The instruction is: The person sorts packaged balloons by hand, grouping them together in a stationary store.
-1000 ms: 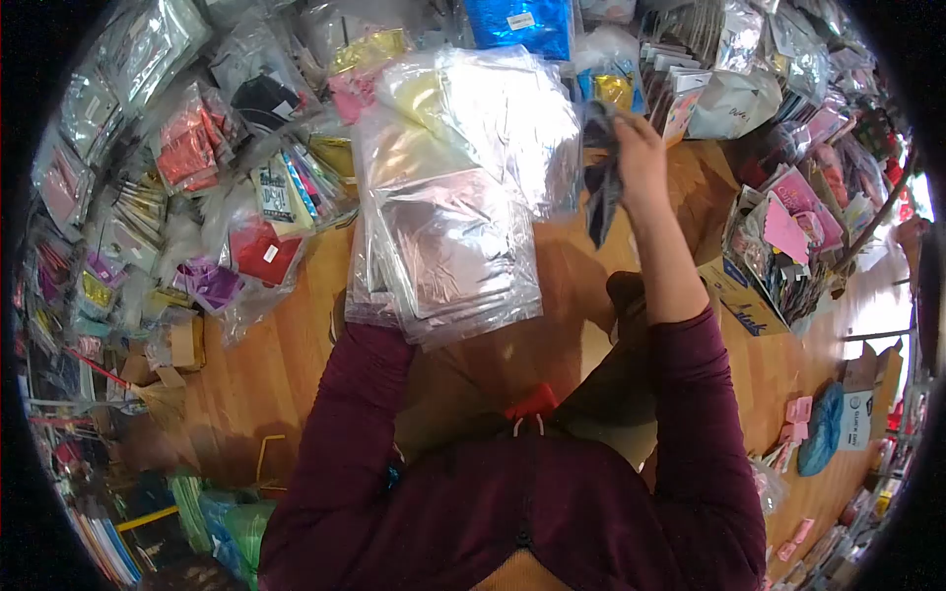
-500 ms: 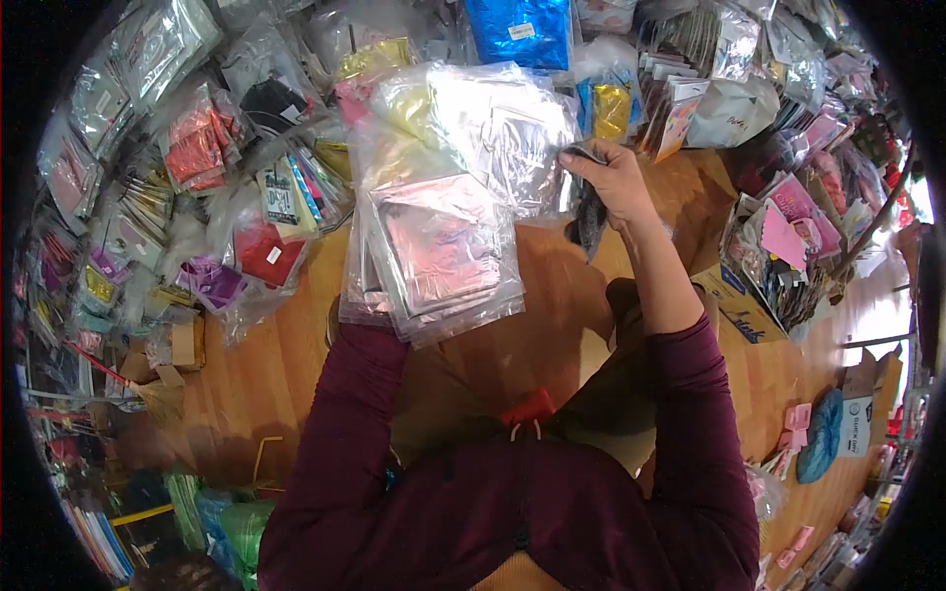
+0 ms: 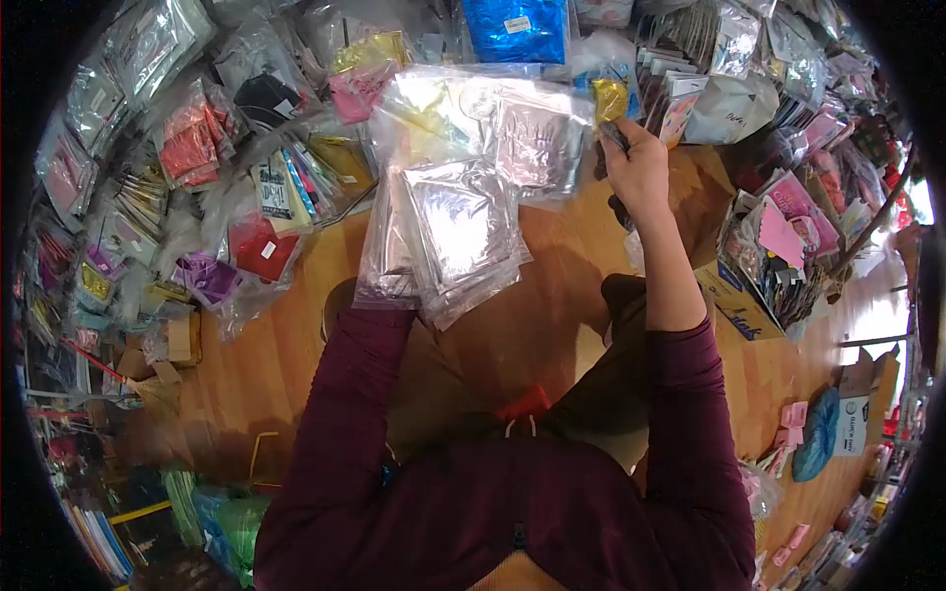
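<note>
— Silver foil is what I see most: a stack of silver foil sheets in clear bags point(image 3: 458, 231) held up in front of me, above the wooden floor point(image 3: 552, 315). Do you see which hand carries it?

— My left arm in the maroon sleeve point(image 3: 345, 414) goes up under the stack, but the left hand itself is hidden behind the bags, so I cannot tell how its fingers are closed. The stack leans on that arm and stands tilted, the lower edge toward my body.

— And the right hand?

— The right hand point(image 3: 636, 167) is raised at the upper right corner of the stack. It is closed into a fist around a small dark thing point(image 3: 613, 133) — what it is exactly, I cannot say, it is too small. The hand is just beside a single clear bag with a silver sheet point(image 3: 537, 148) on top of the stack; if it touches the bag, I cannot tell.

— What is around?

— Many packed goods on the floor. A blue foil pack point(image 3: 517, 25) lies beyond the stack, a gold foil pack point(image 3: 609, 97) just above my right hand, a red pack point(image 3: 258, 246) and a purple pack point(image 3: 209, 281) on my left side. On the right there is a cardboard box with pink cards point(image 3: 764, 266), well apart from the stack.
</note>
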Action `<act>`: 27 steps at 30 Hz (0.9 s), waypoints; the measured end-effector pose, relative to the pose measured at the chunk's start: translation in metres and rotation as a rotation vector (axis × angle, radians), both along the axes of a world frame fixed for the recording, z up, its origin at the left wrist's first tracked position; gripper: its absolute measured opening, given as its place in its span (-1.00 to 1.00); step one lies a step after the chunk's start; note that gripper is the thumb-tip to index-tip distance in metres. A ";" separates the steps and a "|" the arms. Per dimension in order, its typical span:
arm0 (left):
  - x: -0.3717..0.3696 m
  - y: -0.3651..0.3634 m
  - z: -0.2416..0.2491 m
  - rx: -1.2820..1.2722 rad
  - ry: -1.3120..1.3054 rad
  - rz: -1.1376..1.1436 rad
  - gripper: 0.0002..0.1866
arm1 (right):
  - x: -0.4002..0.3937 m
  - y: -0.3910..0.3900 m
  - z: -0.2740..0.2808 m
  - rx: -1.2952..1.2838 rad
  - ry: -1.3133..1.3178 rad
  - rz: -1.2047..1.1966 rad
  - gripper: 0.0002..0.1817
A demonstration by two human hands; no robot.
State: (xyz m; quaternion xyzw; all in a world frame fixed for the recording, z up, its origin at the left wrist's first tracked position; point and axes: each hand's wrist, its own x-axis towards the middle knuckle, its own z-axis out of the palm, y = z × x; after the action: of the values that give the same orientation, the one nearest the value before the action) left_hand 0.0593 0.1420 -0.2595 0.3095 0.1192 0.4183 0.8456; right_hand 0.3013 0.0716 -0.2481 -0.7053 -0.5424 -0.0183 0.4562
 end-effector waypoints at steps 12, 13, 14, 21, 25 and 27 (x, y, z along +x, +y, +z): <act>-0.031 -0.045 -0.006 -0.038 -0.033 -0.038 -0.57 | -0.009 0.007 -0.003 0.013 0.502 0.500 -0.67; -0.005 -0.012 -0.002 -0.040 -0.035 -0.040 -0.57 | -0.011 0.009 -0.006 0.034 0.454 0.566 -0.61; -0.008 -0.011 -0.001 -0.044 -0.036 -0.043 -0.57 | -0.012 0.010 -0.007 -0.004 0.327 0.562 -0.49; 0.001 -0.007 -0.001 -0.069 -0.056 -0.052 -0.57 | -0.017 0.014 -0.011 0.022 0.166 0.471 -0.48; -0.031 -0.042 -0.006 -0.068 -0.077 -0.059 -0.57 | -0.015 0.016 -0.019 -0.010 0.148 0.450 -0.52; -0.031 -0.046 -0.008 -0.054 -0.099 -0.056 -0.57 | -0.014 0.017 -0.017 0.005 0.121 0.416 -0.53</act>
State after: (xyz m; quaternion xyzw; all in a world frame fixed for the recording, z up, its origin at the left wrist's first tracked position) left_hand 0.0281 0.0962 -0.2675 0.2689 0.0798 0.4060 0.8698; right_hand 0.2871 0.0881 -0.2649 -0.5768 -0.6479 0.1174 0.4834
